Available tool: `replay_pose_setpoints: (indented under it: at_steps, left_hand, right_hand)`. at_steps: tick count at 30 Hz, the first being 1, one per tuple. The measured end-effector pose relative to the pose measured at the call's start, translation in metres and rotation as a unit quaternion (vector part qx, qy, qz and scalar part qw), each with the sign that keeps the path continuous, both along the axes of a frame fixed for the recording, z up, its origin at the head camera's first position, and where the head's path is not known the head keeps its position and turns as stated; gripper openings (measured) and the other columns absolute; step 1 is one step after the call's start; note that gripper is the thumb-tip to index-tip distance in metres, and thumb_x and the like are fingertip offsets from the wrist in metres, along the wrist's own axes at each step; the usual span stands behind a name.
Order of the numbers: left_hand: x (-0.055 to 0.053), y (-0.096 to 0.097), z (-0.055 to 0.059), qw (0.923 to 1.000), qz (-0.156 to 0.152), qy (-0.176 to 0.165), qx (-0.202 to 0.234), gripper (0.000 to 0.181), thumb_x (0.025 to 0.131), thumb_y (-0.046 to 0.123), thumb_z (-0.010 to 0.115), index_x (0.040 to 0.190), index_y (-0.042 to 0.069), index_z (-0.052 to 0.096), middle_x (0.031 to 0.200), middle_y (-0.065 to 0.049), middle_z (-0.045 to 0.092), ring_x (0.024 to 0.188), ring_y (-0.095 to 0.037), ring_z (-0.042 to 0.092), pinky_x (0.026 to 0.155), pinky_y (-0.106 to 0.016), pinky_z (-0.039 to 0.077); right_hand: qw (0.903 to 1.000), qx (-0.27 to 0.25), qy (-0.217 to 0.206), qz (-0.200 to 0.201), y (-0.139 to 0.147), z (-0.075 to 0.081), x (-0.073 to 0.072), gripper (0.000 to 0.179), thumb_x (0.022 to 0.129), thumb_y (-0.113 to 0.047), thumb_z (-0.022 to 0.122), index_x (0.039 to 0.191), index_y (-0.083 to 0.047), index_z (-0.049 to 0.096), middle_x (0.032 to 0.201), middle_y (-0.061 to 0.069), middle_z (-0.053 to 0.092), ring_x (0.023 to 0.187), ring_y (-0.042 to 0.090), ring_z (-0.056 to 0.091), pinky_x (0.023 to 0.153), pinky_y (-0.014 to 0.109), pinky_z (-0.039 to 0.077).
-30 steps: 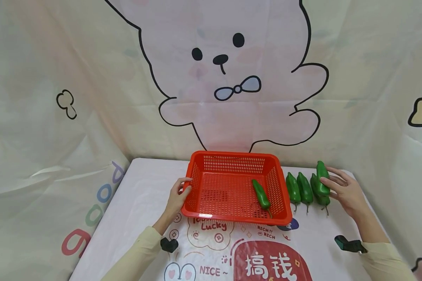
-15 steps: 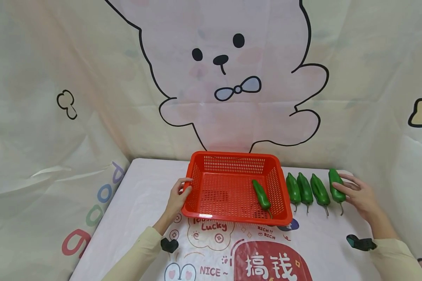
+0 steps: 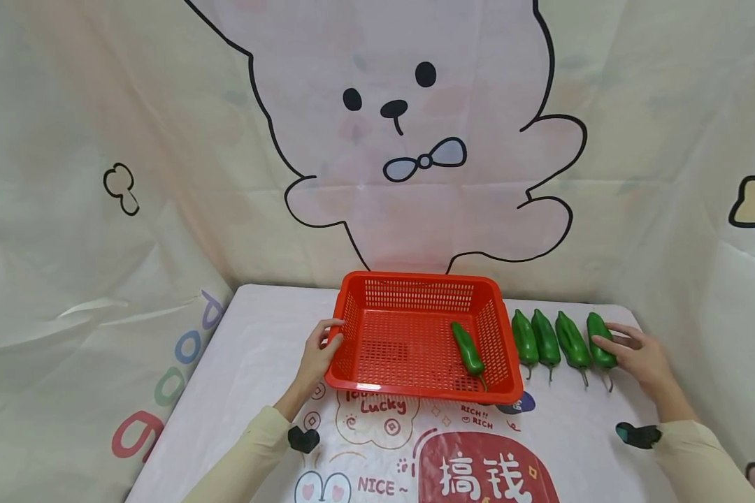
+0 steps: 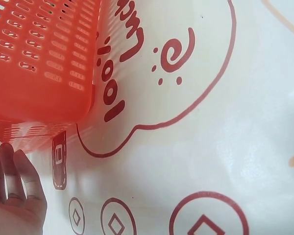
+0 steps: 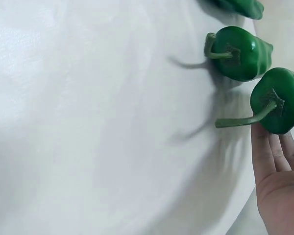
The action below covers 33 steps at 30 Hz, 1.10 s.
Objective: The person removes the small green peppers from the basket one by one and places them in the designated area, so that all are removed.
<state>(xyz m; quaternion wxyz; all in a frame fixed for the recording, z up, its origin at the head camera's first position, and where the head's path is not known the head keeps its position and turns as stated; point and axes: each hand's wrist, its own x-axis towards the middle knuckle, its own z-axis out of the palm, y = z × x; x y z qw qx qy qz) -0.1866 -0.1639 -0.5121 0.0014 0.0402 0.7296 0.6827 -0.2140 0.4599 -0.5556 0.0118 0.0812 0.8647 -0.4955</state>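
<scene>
Head view: gripping with the left hand [image 3: 314, 355] the left rim of a red, rectangular, perforated plastic basket [image 3: 386, 325]; pinching with the right hand [image 3: 643, 358] a glossy green, elongated pepper [image 3: 598, 332], left of that hand, long axis far to near, stem near, well apart from the left hand. Left wrist view: fingers against the basket's outside, thumb hidden. Right wrist view: fingers clamped on the pepper; cannot tell whether touching the white worktop [image 3: 277, 328].

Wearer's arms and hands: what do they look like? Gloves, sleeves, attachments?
No gloves visible on the left hand or right hand. Plain cream long sleeves. Small black pieces at both cuffs: the left piece looks all dark, the right piece has a teal patch. No cables visible.
</scene>
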Motion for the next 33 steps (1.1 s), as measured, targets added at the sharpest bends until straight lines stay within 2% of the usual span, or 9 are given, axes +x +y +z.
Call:
replay_pose_setpoints:
  at_steps: [4,7,10,13,21,25,30,33]
  left_hand:
    - [-0.001,0.0,-0.002,1.0,0.002,-0.007,-0.001,0.034,0.104,0.008,0.057,0.136,-0.003,0.051,0.131,-0.036,0.047,0.115,-0.059,0.048,0.094,-0.068,0.045]
    - [-0.006,-0.002,-0.012,1.0,0.002,-0.004,0.0,0.034,0.104,0.006,0.056,0.137,-0.003,0.05,0.132,-0.037,0.046,0.114,-0.06,0.048,0.093,-0.069,0.046]
    - [-0.012,-0.004,-0.025,1.0,0.007,-0.001,0.001,0.033,0.105,0.004,0.054,0.137,0.0,0.051,0.134,-0.036,0.046,0.115,-0.059,0.048,0.093,-0.069,0.046]
    - [-0.015,-0.004,-0.035,0.9998,0.016,0.003,-0.006,0.033,0.105,0.004,0.054,0.138,0.004,0.052,0.133,-0.032,0.048,0.115,-0.056,0.05,0.092,-0.066,0.048]
    - [-0.017,-0.003,-0.039,0.9991,0.028,0.018,-0.025,0.031,0.104,0.007,0.056,0.136,0.005,0.054,0.126,-0.023,0.054,0.109,-0.049,0.056,0.087,-0.058,0.055]
    - [-0.016,-0.003,-0.04,0.9987,0.032,0.022,-0.032,0.031,0.104,0.007,0.056,0.135,0.004,0.054,0.124,-0.022,0.055,0.109,-0.049,0.056,0.086,-0.056,0.056]
    - [-0.017,-0.003,-0.04,0.999,0.034,0.01,-0.028,0.031,0.104,0.007,0.056,0.136,0.006,0.055,0.125,-0.022,0.054,0.11,-0.049,0.056,0.087,-0.057,0.055]
    - [-0.017,-0.004,-0.04,0.9992,0.034,0.003,-0.023,0.032,0.105,0.008,0.057,0.136,0.007,0.055,0.126,-0.023,0.054,0.111,-0.049,0.056,0.088,-0.058,0.054]
  right_hand:
    - [0.9998,0.016,-0.007,-0.01,-0.001,-0.003,-0.001,0.074,0.095,-0.043,0.071,0.146,0.004,0.044,0.144,0.039,0.036,0.108,0.024,0.054,0.066,0.018,0.053]
    - [0.9996,0.026,-0.009,-0.008,-0.003,-0.004,-0.003,0.079,0.095,-0.044,0.07,0.146,0.009,0.041,0.144,0.041,0.035,0.119,0.049,0.043,0.064,0.017,0.051]
    - [0.9991,0.039,-0.013,-0.007,-0.005,-0.004,-0.004,0.08,0.096,-0.045,0.07,0.146,0.01,0.041,0.143,0.042,0.034,0.124,0.056,0.038,0.062,0.015,0.047]
    - [0.9987,0.048,-0.012,-0.011,-0.006,-0.007,-0.006,0.079,0.095,-0.045,0.07,0.145,0.01,0.042,0.142,0.042,0.036,0.125,0.057,0.038,0.062,0.012,0.045]
    - [0.9987,0.042,-0.011,-0.026,-0.008,-0.013,-0.01,0.079,0.096,-0.045,0.069,0.144,0.011,0.042,0.142,0.043,0.038,0.126,0.058,0.038,0.061,0.011,0.043]
    - [0.9982,0.05,-0.02,-0.026,-0.007,-0.013,-0.012,0.079,0.097,-0.046,0.067,0.145,0.011,0.042,0.143,0.041,0.037,0.128,0.058,0.036,0.067,0.021,0.048]
    - [0.9975,0.062,-0.026,-0.021,-0.006,-0.011,-0.012,0.078,0.099,-0.047,0.063,0.145,0.012,0.041,0.144,0.039,0.037,0.129,0.058,0.034,0.08,0.046,0.05]
    - [0.9973,0.067,-0.017,-0.025,-0.006,-0.008,-0.011,0.075,0.1,-0.045,0.063,0.144,0.012,0.043,0.142,0.036,0.041,0.127,0.053,0.037,0.08,0.041,0.049]
